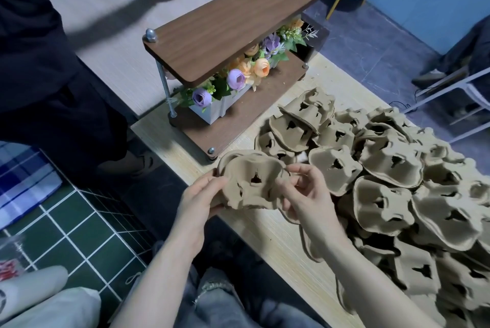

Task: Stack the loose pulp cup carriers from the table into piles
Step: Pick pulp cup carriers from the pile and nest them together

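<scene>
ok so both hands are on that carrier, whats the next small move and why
Probably seat the held carrier squarely onto the one nested just behind it. The left hand and right hand pinch its opposite edges above the table, and a second rim shows behind it, with the loose heap waiting on the right.

both hands raised side by side, L hand fingers curled gripping, R hand pinching w/ thumb
</scene>
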A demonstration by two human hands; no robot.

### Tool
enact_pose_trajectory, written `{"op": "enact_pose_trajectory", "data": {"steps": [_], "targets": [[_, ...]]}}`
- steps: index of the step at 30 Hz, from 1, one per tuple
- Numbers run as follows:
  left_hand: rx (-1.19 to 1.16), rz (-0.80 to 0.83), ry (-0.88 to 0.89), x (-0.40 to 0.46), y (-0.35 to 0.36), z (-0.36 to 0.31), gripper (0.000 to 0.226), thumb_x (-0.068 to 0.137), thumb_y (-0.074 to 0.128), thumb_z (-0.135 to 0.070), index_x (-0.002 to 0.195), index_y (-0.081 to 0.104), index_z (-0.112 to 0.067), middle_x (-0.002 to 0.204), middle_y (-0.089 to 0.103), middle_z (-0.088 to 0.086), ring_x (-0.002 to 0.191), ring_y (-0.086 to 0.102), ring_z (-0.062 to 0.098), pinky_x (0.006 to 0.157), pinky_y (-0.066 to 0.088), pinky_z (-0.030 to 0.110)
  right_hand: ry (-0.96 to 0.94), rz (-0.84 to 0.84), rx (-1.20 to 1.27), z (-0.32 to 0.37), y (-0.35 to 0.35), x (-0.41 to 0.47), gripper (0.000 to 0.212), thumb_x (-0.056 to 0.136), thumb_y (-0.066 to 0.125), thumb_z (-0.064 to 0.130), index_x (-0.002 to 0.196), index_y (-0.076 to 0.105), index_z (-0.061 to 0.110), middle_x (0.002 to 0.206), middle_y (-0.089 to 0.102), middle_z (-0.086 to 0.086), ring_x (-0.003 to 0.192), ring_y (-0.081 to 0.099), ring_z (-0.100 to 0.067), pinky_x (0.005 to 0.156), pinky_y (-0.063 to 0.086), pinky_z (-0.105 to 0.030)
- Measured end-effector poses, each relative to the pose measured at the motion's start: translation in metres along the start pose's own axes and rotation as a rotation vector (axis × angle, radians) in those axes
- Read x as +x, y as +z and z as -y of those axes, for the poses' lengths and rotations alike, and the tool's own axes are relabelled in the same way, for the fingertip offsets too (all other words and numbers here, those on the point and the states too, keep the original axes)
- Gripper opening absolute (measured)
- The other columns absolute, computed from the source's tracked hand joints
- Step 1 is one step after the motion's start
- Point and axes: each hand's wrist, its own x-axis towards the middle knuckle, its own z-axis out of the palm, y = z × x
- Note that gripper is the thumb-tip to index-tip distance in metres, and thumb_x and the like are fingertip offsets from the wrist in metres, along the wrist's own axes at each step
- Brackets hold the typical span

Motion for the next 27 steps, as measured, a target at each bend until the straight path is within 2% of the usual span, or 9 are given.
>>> {"op": "enact_pose_trajectory", "data": {"steps": [3,8,10,12,15,17,20,22,27], "targets": [[0.008,0.020,0.027,-0.001,-0.008,0.003,0.023,0.094,0.061,-0.017,0.105,0.067,0.003,0.094,0.077,0.004,0.082,0.071,0.008,0.097,0.053,0.049,-0.032,0.000,0.002,0.002,0.003,0.003,0.024,0.089,0.064,0.001,0.109,0.056,0.012,0.071,0.055,-0.002,0.058,0.051,-0.011,0.050,0.043,-0.016],[0.084,-0.007,0.079,0.000,-0.013,0.008,0.031,0.091,0.066,-0.027,0.080,0.063,0.003,0.108,0.074,0.007,0.098,0.071,0.016,0.098,0.054,0.048,-0.054,-0.006,-0.149,-0.003,0.003,0.018,0.024,0.090,0.061,-0.003,0.105,0.059,0.016,0.074,0.056,-0.005,0.064,0.053,-0.015,0.069,0.054,-0.046],[0.155,-0.053,0.118,0.002,-0.014,0.011,0.043,0.082,0.073,-0.050,0.075,0.068,-0.007,0.116,0.072,-0.004,0.113,0.066,0.016,0.102,0.050,0.050,-0.046,0.005,-0.179,-0.004,0.000,0.021,0.025,0.091,0.062,-0.002,0.102,0.061,0.020,0.074,0.056,-0.003,0.062,0.052,-0.012,0.064,0.053,-0.037],[0.214,-0.104,0.152,0.005,-0.016,0.016,0.052,0.070,0.072,-0.065,0.075,0.070,-0.013,0.106,0.073,-0.015,0.115,0.064,0.013,0.103,0.048,0.052,-0.070,0.007,-0.256,-0.005,-0.004,0.024,0.024,0.090,0.063,0.002,0.103,0.061,0.023,0.080,0.062,-0.002,0.061,0.054,-0.008,0.059,0.048,-0.024],[0.241,-0.159,0.148,0.010,-0.018,0.020,0.039,0.076,0.077,-0.056,0.073,0.071,-0.017,0.092,0.071,-0.027,0.112,0.064,0.009,0.102,0.048,0.054,-0.135,-0.002,-0.379,-0.003,-0.012,0.032,0.022,0.089,0.066,0.007,0.103,0.062,0.024,0.084,0.065,0.010,0.065,0.057,-0.003,0.065,0.049,-0.022],[0.260,-0.171,0.172,0.011,-0.018,0.021,0.034,0.075,0.078,-0.055,0.071,0.071,-0.021,0.098,0.069,-0.028,0.112,0.063,0.009,0.101,0.049,0.052,-0.183,-0.020,-0.420,0.004,-0.021,0.043,0.019,0.090,0.065,0.010,0.103,0.064,0.023,0.088,0.067,0.010,0.071,0.061,-0.006,0.067,0.052,-0.028],[0.406,-0.230,0.259,0.012,-0.017,0.023,0.021,0.080,0.078,-0.043,0.067,0.070,-0.029,0.112,0.066,-0.019,0.109,0.061,0.005,0.095,0.047,0.027,-0.275,-0.090,-0.478,0.019,-0.036,0.068,0.014,0.092,0.063,0.011,0.101,0.066,0.021,0.090,0.068,0.009,0.073,0.065,-0.006,0.063,0.048,-0.023],[0.521,-0.265,0.347,0.012,-0.017,0.025,0.020,0.084,0.076,-0.026,0.067,0.067,-0.024,0.111,0.063,-0.018,0.103,0.056,-0.010,0.079,0.039,0.005,-0.328,-0.159,-0.561,0.030,-0.047,0.089,0.012,0.090,0.063,0.011,0.097,0.066,0.021,0.085,0.066,0.012,0.071,0.060,0.001,0.068,0.047,-0.022],[0.519,-0.267,0.423,0.013,-0.023,0.035,0.019,0.084,0.076,-0.015,0.067,0.067,-0.020,0.113,0.063,-0.013,0.101,0.054,-0.016,0.072,0.039,0.000,-0.320,-0.164,-0.893,0.037,-0.067,0.137,0.016,0.087,0.065,0.021,0.103,0.063,0.021,0.096,0.062,0.004,0.089,0.060,-0.020,0.074,0.049,-0.038]]}}
